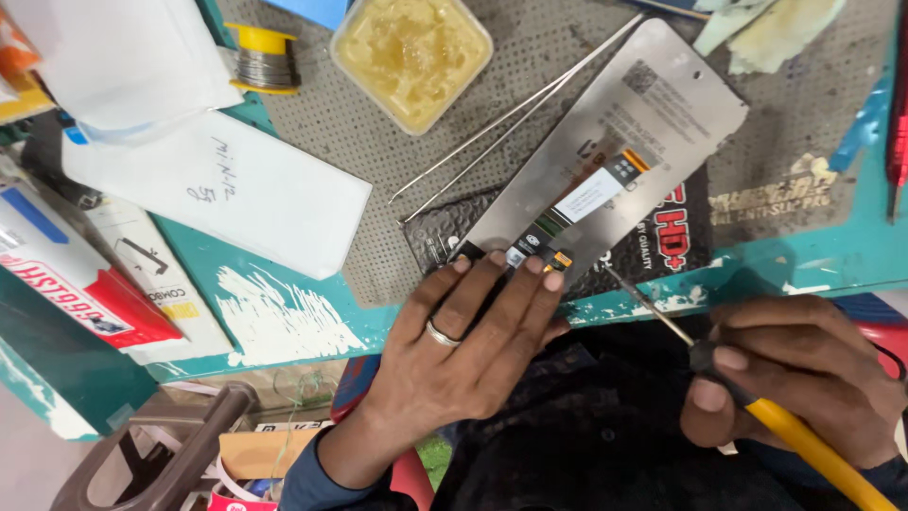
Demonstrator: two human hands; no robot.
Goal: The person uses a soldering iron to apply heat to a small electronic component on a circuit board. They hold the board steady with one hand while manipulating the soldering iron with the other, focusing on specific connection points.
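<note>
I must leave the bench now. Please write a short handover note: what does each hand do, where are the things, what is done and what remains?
Left hand: flat, fingers pressing the near end of the phone display panel on the dark mat.
Right hand: grips a yellow-handled soldering iron, tip beside the flex connector, contact unclear.
Tweezers, flux tub and solder spool lie behind.
Done: panel placed face down. Left: connector work; progress cannot be told.

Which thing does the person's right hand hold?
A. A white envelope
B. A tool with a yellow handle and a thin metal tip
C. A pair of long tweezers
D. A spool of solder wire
B: the right hand grips the yellow-handled tool, while the tweezers lie untouched on the mat.
</note>
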